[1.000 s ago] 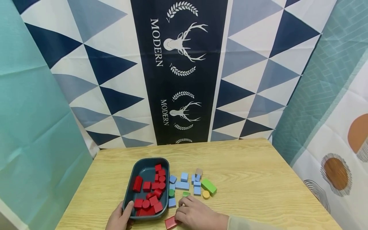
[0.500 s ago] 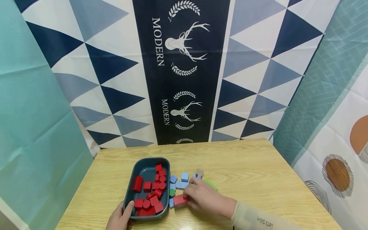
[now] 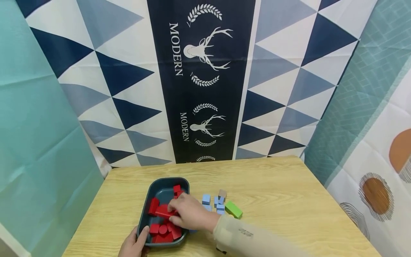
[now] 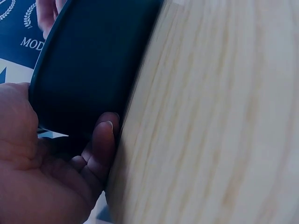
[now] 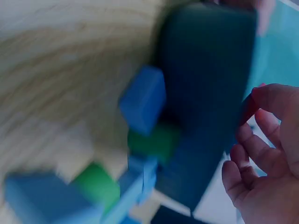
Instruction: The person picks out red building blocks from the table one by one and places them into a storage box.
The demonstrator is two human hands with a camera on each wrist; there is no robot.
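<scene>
A dark teal tray (image 3: 165, 180) holding several red blocks stands left of centre on the table in the head view. My left hand (image 3: 133, 244) grips its near left corner, thumb on the rim; the left wrist view shows fingers below the tray's outer wall (image 4: 88, 60). Over the tray, my right hand (image 3: 192, 212) pinches a long red block (image 3: 164, 212) between thumb and fingers. Only a sliver of this red block (image 5: 248, 111) shows beside the fingertips in the right wrist view. Whether it touches the blocks under it, I cannot tell.
Right of the tray lie several light blue blocks (image 3: 206, 199), a bright green block (image 3: 233, 209) and a tan block (image 3: 222, 193). My right forearm hides others. A blue block (image 5: 143, 100) sits close to the tray's side. A patterned cloth (image 3: 205, 89) hangs behind the wooden table.
My right hand has picked the red block off the table near the front, lifted it and carried it left over the tray. The left hand stays on the tray corner.
</scene>
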